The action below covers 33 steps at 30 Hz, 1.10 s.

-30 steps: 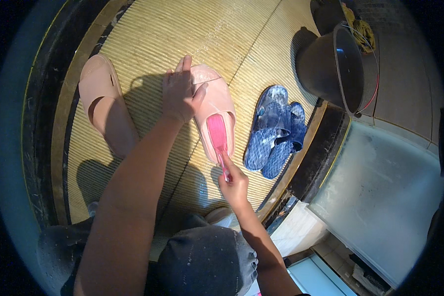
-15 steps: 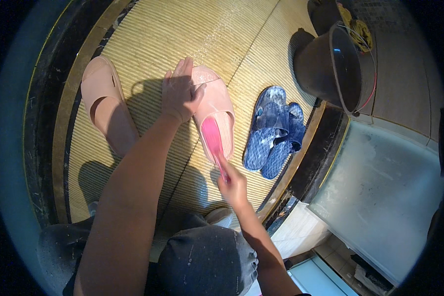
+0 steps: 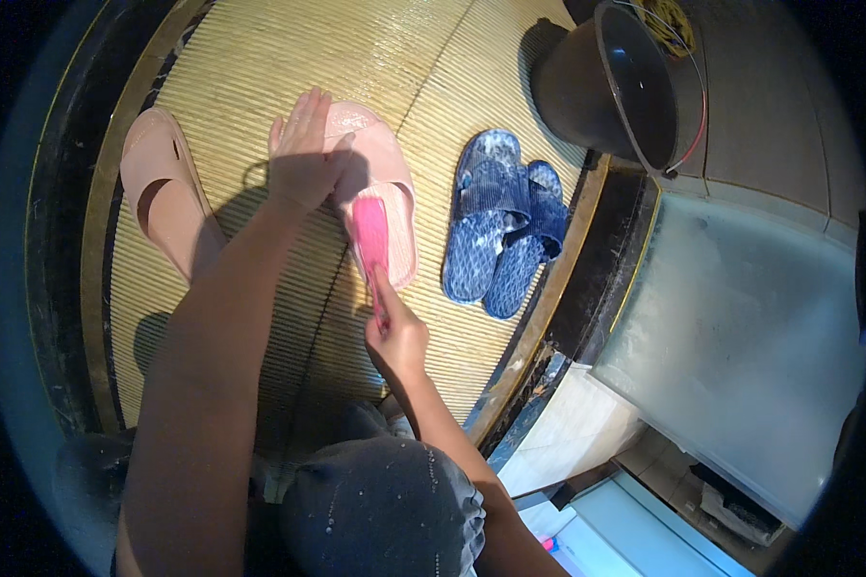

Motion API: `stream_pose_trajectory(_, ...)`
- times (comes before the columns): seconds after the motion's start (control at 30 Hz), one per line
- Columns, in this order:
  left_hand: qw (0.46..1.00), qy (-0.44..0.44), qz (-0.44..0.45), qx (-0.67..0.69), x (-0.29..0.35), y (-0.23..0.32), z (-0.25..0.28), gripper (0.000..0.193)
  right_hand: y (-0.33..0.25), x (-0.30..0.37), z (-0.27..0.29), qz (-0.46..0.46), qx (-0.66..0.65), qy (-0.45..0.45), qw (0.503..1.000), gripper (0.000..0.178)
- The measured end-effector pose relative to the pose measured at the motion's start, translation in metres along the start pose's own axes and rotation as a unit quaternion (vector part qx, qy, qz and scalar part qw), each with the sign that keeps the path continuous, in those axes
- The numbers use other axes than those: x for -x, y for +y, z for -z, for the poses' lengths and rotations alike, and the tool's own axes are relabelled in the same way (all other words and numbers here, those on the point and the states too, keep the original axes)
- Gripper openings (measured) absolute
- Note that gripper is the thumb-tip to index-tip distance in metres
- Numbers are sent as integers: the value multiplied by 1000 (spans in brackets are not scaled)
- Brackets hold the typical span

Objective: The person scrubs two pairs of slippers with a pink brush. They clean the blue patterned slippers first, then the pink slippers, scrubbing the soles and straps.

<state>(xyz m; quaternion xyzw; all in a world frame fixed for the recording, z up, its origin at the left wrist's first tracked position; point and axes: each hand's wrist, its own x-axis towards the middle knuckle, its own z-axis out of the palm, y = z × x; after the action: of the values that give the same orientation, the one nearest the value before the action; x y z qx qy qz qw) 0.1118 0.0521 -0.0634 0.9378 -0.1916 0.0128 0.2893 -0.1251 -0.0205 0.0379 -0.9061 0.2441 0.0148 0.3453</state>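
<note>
A pink slipper [image 3: 383,159] lies on the ribbed yellow floor, its toe pointing away from me and wet on top. My left hand [image 3: 303,168] rests against the left side of its toe, fingers stretched out and thumb over the upper. My right hand [image 3: 396,337] is closed around the handle of a pink brush [image 3: 370,231]. The brush head lies inside the slipper, along the left part of the insole; its underside is hidden. Further left is the matching pink slipper [image 3: 154,154], partly covered by my left forearm.
Two blue-and-white patterned slippers [image 3: 483,212] lie overlapping on the right. Behind them a dark bucket [image 3: 587,87] with a wire handle leans beside yellow netting [image 3: 666,24]. A raised dark border [image 3: 577,317] runs along the right, with a frosted panel [image 3: 731,346] beyond it.
The whole view has shifted, so the slippers and bucket appear further left and higher. Within the slipper, the brush handle is more upright and my right hand sits slightly further left. The left hand stays put.
</note>
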Motion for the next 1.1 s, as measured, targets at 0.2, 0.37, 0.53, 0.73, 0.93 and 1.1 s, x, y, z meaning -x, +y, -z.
stream_pose_trajectory(0.2,997,-62,29,39,-9,7,9,65,-12,-82,-20,36,34,-16,999,50)
stream_pose_trajectory(0.37,966,38,151,207,9,38,-1,64,-10,-67,-9,3,29,-42,999,46)
stream_pose_trajectory(0.53,988,147,21,52,46,124,23,49,21,11,20,1,-11,-20,1000,68)
stream_pose_trajectory(0.73,975,-49,-47,213,88,152,9,30,36,89,30,-81,-54,1,995,73)
stream_pose_trajectory(0.93,990,-11,-17,137,93,113,-1,26,35,83,28,-164,-200,99,961,73)
stream_pose_trajectory(1.1,981,-67,-137,118,104,90,23,26,28,48,24,-155,-291,32,943,73)
